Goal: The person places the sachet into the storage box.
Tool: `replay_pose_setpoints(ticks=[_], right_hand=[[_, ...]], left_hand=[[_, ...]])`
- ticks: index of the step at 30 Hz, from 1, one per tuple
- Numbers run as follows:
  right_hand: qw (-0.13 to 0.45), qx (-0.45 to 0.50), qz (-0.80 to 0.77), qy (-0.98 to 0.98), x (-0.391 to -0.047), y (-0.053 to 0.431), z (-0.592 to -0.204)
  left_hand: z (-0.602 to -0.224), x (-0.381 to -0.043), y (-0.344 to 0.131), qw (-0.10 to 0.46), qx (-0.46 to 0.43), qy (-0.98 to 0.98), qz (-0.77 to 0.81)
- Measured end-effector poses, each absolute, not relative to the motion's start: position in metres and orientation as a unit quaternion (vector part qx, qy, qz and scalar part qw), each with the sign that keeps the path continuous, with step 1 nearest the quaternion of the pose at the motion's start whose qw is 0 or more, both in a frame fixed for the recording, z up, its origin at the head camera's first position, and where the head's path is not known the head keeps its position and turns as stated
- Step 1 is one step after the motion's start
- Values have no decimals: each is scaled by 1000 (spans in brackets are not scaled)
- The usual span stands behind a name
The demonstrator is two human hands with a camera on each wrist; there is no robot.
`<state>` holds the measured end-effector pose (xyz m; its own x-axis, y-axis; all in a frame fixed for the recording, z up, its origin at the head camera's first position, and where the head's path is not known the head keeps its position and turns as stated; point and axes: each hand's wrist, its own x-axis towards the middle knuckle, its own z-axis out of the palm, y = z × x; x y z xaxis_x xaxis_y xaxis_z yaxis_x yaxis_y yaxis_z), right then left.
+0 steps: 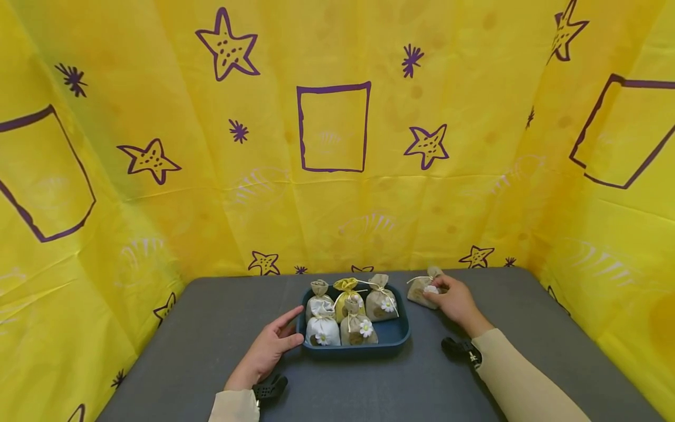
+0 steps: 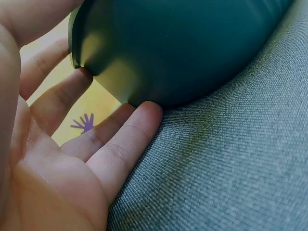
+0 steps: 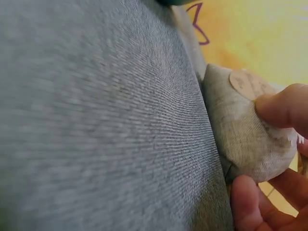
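A dark teal tray (image 1: 358, 350) stands on the table with several small drawstring sachets in it. Among them are a white sachet (image 1: 323, 329), a yellow sachet (image 1: 345, 293) and a beige sachet (image 1: 358, 329) with a daisy. My left hand (image 1: 271, 346) rests its outstretched fingertips against the tray's left end; the left wrist view shows them along the outer wall (image 2: 168, 53). To the right of the tray, my right hand (image 1: 457, 302) pinches another beige sachet (image 1: 419, 287) between thumb and fingers. In the right wrist view this sachet (image 3: 236, 130) sits at the cloth, a round tan label under the thumb.
Grey ribbed cloth (image 1: 221, 316) covers the table. Behind it and along both sides hangs a yellow curtain (image 1: 337, 223) with purple starfish drawings. Each wrist wears a black camera strap, the right one (image 1: 460, 349) near the tray's right side.
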<state>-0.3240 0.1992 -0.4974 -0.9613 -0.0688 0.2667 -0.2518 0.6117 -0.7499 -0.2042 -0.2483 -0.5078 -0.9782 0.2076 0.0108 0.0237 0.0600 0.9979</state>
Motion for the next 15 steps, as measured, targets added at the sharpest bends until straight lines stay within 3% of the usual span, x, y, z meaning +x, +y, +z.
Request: replay_pose_setpoints(ticks=[15], right_hand=[[82, 55, 492, -865, -295, 213, -486]], left_hand=[[-504, -202, -246, 75, 73, 718, 688]])
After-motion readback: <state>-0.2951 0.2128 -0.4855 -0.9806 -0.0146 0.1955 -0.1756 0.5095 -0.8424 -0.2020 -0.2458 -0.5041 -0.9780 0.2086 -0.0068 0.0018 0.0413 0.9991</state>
